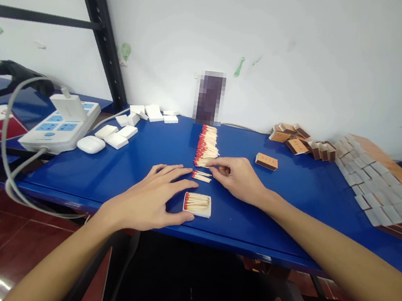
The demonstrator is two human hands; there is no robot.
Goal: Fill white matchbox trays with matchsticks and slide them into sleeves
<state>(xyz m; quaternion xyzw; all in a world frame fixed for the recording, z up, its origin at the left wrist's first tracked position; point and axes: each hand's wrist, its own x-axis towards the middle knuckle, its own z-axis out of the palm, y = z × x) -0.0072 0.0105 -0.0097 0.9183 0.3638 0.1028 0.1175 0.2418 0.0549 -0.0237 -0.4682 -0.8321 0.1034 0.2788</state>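
Note:
My left hand (155, 196) rests on the blue table with its fingers spread, the thumb at the edge of a white tray (205, 214) that holds several red-headed matches (196, 202). Its index and middle fingertips lie beside a small group of matches (202, 176) above the tray. Farther up lies a long row of matches (207, 144), red heads to the left. At the near end of this row, my right hand (236, 174) has thumb and index finger closed together at the matches' pale ends; what is between the fingertips is too small to make out.
Right of my right hand lies a single matchbox (266, 161). Behind it are loose box sleeves (297, 145), and a large stack of boxes (383, 187) fills the right. White trays (117, 140), an earphone case (91, 144) and a power strip (59, 126) with cables stand left.

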